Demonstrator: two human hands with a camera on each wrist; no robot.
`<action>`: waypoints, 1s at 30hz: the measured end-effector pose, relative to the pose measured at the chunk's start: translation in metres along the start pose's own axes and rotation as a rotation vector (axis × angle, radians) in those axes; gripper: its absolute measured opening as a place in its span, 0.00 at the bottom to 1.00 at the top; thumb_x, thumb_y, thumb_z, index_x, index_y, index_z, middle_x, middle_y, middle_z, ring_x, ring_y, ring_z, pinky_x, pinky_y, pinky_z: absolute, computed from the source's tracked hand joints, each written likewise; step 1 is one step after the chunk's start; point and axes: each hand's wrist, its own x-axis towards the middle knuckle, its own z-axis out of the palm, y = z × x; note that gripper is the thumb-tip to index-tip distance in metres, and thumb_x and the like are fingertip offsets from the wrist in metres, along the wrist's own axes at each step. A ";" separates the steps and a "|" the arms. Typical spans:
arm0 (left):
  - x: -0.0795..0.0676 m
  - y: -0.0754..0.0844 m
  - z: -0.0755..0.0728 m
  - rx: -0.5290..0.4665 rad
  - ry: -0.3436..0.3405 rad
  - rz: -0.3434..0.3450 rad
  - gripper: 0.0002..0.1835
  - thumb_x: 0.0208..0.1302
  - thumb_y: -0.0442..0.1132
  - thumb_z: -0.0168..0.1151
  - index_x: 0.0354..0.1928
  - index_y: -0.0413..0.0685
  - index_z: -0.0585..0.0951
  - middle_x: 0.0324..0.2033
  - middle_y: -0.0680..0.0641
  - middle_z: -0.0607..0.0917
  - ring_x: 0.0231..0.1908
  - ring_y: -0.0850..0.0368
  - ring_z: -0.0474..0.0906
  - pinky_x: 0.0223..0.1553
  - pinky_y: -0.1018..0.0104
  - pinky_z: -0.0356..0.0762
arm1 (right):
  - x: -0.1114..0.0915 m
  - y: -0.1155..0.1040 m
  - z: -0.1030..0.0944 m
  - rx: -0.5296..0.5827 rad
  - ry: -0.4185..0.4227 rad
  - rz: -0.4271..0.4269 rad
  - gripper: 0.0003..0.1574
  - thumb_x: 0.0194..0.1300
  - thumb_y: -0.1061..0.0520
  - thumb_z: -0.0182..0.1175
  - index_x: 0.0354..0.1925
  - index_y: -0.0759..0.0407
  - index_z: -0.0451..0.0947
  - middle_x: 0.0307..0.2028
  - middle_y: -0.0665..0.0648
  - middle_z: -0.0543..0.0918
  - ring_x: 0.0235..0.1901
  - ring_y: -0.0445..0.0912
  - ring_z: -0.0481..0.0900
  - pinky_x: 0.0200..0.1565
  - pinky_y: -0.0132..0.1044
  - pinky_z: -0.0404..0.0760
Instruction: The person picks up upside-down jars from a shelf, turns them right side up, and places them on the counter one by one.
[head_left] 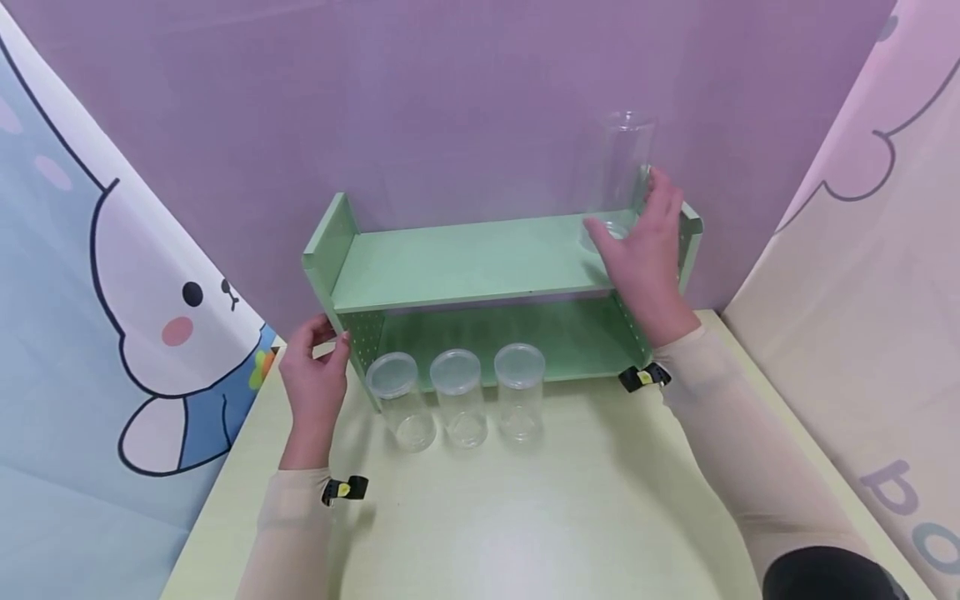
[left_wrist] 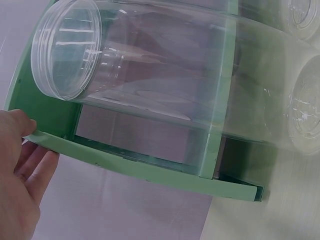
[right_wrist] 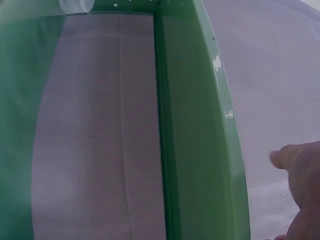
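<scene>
A pale green two-tier shelf (head_left: 457, 258) stands on the table against the purple backdrop. My left hand (head_left: 318, 379) pinches the edge of its left side panel; in the left wrist view the thumb (left_wrist: 22, 122) and fingers (left_wrist: 42, 175) lie on opposite sides of that edge. On the upper tier's right end stands a tall clear plastic jar (head_left: 624, 167), upright. My right hand (head_left: 648, 250) is beside its lower part, thumb stretched out in front and fingers spread at its right. Only part of the right hand (right_wrist: 305, 185) shows in the right wrist view.
Three clear jars with frosted lids, the left (head_left: 392, 375), middle (head_left: 455, 372) and right (head_left: 519, 367), stand in a row before the shelf's lower tier. Printed cloth hangs at both sides of the pale table (head_left: 525, 525). A black object (head_left: 832, 575) overlaps the lower right corner.
</scene>
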 end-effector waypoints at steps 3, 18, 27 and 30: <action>0.000 0.000 0.001 -0.004 0.000 -0.002 0.19 0.78 0.36 0.70 0.67 0.47 0.84 0.55 0.49 0.87 0.56 0.57 0.84 0.49 0.81 0.83 | 0.006 0.000 0.003 0.008 -0.031 0.056 0.71 0.68 0.43 0.80 0.90 0.47 0.43 0.81 0.58 0.59 0.78 0.52 0.66 0.76 0.40 0.70; -0.001 0.001 0.005 -0.016 -0.007 0.004 0.19 0.80 0.42 0.70 0.67 0.48 0.84 0.56 0.49 0.86 0.57 0.55 0.84 0.49 0.81 0.82 | 0.028 0.006 0.006 -0.001 -0.116 0.207 0.81 0.67 0.46 0.80 0.89 0.30 0.27 0.88 0.53 0.51 0.84 0.50 0.58 0.81 0.43 0.64; 0.000 0.001 0.003 -0.014 -0.003 0.011 0.19 0.79 0.40 0.70 0.67 0.48 0.84 0.55 0.47 0.87 0.57 0.53 0.84 0.49 0.82 0.82 | 0.028 0.002 0.004 0.016 -0.124 0.206 0.81 0.66 0.47 0.82 0.90 0.30 0.30 0.87 0.51 0.54 0.82 0.48 0.62 0.79 0.39 0.68; 0.000 0.001 0.003 -0.013 -0.003 0.010 0.19 0.79 0.39 0.70 0.67 0.47 0.84 0.56 0.47 0.87 0.57 0.53 0.84 0.49 0.82 0.82 | 0.025 0.001 0.003 0.038 -0.119 0.176 0.81 0.66 0.47 0.82 0.90 0.31 0.31 0.86 0.50 0.56 0.81 0.47 0.65 0.77 0.39 0.71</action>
